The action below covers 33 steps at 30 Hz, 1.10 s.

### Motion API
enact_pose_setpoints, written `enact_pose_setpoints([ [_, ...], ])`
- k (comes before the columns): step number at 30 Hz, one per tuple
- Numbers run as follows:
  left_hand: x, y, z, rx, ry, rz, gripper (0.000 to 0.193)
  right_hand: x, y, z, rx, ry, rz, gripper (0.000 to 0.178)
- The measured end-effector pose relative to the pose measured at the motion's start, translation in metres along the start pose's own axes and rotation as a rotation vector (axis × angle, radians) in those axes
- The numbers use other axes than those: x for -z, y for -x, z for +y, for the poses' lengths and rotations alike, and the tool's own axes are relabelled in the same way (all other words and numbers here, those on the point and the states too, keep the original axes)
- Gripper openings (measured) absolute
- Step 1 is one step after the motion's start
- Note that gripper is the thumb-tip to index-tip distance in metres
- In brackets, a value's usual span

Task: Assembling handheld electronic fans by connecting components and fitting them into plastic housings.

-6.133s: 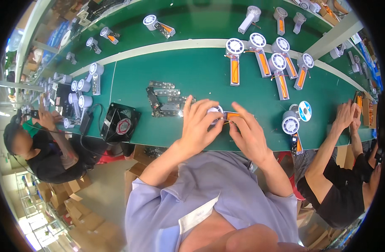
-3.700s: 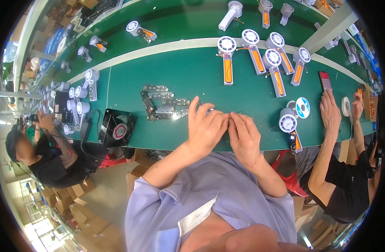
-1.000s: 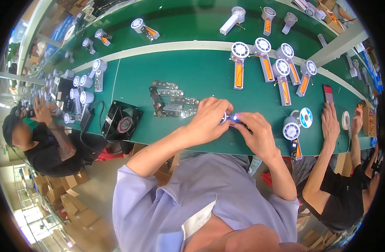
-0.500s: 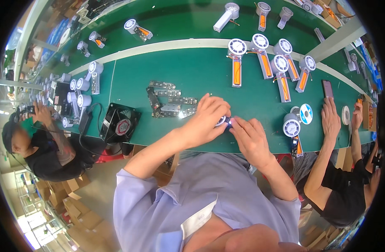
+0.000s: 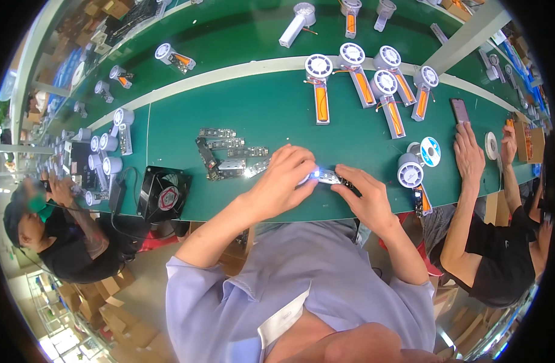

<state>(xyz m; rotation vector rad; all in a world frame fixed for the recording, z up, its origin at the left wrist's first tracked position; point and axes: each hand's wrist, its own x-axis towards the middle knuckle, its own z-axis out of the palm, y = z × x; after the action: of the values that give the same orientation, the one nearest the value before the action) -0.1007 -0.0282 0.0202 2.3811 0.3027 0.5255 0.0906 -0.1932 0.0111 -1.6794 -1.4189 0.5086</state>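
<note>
My left hand is closed round the head end of a small handheld fan, covering most of it. A bluish-white light glows on the fan beside my left fingertips. My right hand grips the other end of its pale handle, where a strip of dark circuit board shows between the fingers. Left of my hands lies a group of slim circuit boards. A partly built handheld fan, with a board and an orange battery exposed, is to the right of my right hand.
Several handheld fans with orange batteries lie at the back right. A black square cooling fan stands at the left front edge. Co-workers sit on both sides; one's hand reaches a phone, near a white-and-blue reel.
My hands have moved slightly apart, and more of the handheld fan's handle shows between them. The light on it is brighter. The whole view has shifted a little.
</note>
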Motion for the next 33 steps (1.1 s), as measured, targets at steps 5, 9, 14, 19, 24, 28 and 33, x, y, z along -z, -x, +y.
enact_pose_setpoints([
  [5, 0.005, -0.012, 0.006, 0.085, 0.079, -0.063, 0.029, 0.007, -0.003, -0.003, 0.071, 0.099, -0.035, 0.033],
  [9, 0.003, -0.012, 0.001, 0.058, 0.070, -0.078, 0.028, 0.007, -0.001, -0.003, -0.053, 0.020, -0.005, 0.033],
  [14, 0.012, -0.020, 0.005, 0.084, -0.010, -0.151, 0.024, 0.012, -0.015, -0.009, 0.208, 0.292, -0.059, 0.037],
  [19, 0.020, -0.011, 0.010, -0.004, -0.080, -0.014, 0.031, 0.019, -0.011, -0.025, 0.179, 0.355, -0.232, 0.037],
  [24, 0.061, 0.012, 0.014, -0.215, -0.180, 0.600, 0.036, 0.009, -0.119, -0.060, 0.227, 0.309, -0.140, 0.022],
  [28, 0.036, 0.028, -0.003, 0.093, -0.061, 0.592, 0.030, -0.069, -0.283, -0.049, 0.116, 0.243, -0.072, 0.018],
  [33, 0.031, 0.038, -0.015, 0.213, -0.124, 0.470, 0.027, -0.150, -0.402, -0.004, 0.031, 0.394, 0.035, 0.014],
])
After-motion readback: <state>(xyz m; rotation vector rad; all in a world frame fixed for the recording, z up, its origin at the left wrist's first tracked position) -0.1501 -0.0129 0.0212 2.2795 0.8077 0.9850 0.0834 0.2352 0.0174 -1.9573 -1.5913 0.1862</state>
